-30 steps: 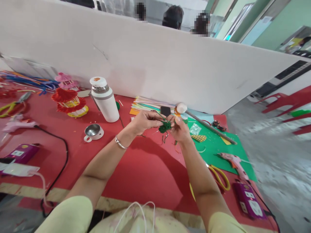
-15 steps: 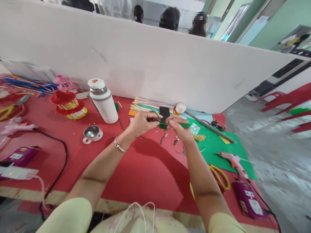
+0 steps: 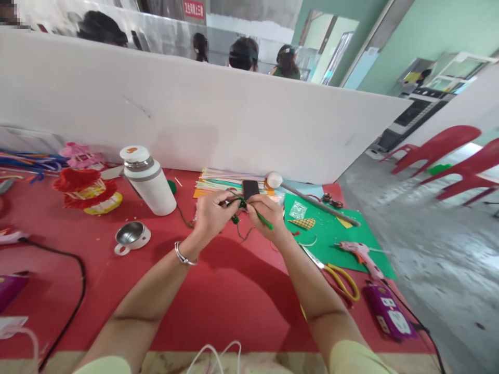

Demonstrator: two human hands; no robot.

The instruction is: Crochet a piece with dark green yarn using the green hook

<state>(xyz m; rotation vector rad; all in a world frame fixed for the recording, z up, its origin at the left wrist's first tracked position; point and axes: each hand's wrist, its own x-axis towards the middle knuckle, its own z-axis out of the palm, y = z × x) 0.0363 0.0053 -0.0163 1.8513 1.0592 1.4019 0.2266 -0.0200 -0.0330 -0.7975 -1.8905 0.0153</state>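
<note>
Left hand (image 3: pixel 212 213) and right hand (image 3: pixel 265 214) meet, fingers of both clamped on a green pipe cleaner (image 3: pixel 242 205) between them, above the red surface (image 3: pixel 218 291).

Our hands' fingers (image 3: pixel 218 206) hide most of the green pipe-cleaner piece (image 3: pixel 242 204); its shape we cannot tell.

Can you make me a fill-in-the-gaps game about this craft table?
1. Both hands, left hand and right hand, pinch a fuzzy ____ wire.
2. The table is covered in ____ cloth.
3. The yellow-handled scissors lie to the ____ of the right arm.
4. The white flask stands ____.

Missing words: green; red; right; upright
</note>
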